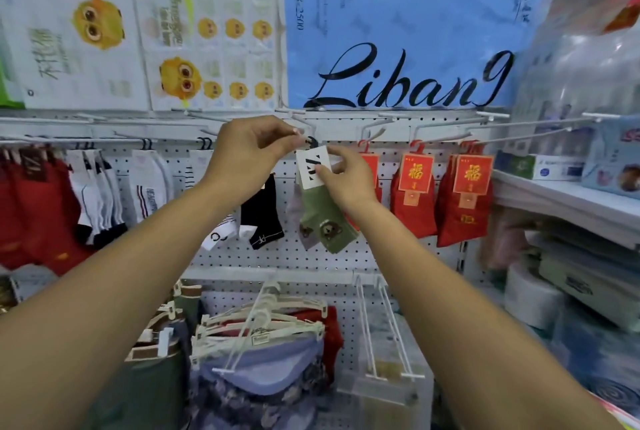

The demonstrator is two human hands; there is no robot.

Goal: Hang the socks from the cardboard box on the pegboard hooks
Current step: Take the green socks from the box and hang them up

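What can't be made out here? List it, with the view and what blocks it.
Head view only.
Whether the black hanger hook is hung yet: fingertips of the left hand, pinching it, cover the spot.
Print on the card label: the thumb of the right hand covers part.
The pale sock behind the green sock: mostly hidden by it.
The cardboard box: outside the frame.

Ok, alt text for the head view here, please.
The left hand pinches the black hanger of a green sock pair at a pegboard hook while the right hand grips its white label. Red socks hang alongside.
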